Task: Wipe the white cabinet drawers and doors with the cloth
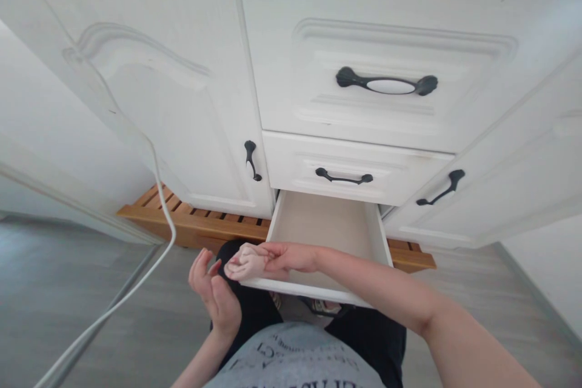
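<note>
My right hand (293,256) reaches across from the right, over the front of a pulled-out white drawer (377,233). Its fingers are closed on a pale pink crumpled bundle (245,262) that looks like soft cloth; its exact kind does not show. To the left of the bundle, my left hand (217,292) is raised with its fingers loosely curled and apart, holding nothing. A small gap separates it from the bundle. The visible part of the drawer's inside is a plain pale bottom; my right forearm hides part of its front.
Above the pulled-out drawer are closed drawers with dark handles (344,177). Cabinet doors (204,133) stand on both sides. A slatted wooden bench (204,229) runs along the cabinet base. A white cable (168,218) hangs at the left, over the grey floor (59,279).
</note>
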{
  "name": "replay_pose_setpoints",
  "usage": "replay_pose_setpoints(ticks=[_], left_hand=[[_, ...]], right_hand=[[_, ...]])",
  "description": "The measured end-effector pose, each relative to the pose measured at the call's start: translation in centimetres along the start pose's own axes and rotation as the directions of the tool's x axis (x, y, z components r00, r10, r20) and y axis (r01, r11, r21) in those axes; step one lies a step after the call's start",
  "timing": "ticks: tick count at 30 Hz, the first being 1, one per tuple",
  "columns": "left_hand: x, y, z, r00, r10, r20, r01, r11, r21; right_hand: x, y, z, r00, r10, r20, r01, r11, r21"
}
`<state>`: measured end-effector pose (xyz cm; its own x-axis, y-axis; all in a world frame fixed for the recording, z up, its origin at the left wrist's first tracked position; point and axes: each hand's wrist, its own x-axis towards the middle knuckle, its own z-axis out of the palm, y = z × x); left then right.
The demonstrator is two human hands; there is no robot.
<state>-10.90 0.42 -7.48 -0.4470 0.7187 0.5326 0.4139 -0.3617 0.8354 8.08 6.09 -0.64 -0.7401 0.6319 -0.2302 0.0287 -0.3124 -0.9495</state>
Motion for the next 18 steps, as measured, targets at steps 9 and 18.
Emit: replay_pose_setpoints(ticks=[9,18], left_hand=[[0.6,0.6,1.0,0.97,0.007,0.241,-0.007,1.0,-0.002],[0.9,0.5,3.8,0.973,-0.094,0.211,0.128,0.98,-0.155]], right_hand=[[-16.9,1.9,-7.4,0.984,0.175,0.04,-0.172,0.982,-0.078],[-37.8,2.7,-4.5,0.653,0.019,-0.757,-0.276,0.937,-0.215]])
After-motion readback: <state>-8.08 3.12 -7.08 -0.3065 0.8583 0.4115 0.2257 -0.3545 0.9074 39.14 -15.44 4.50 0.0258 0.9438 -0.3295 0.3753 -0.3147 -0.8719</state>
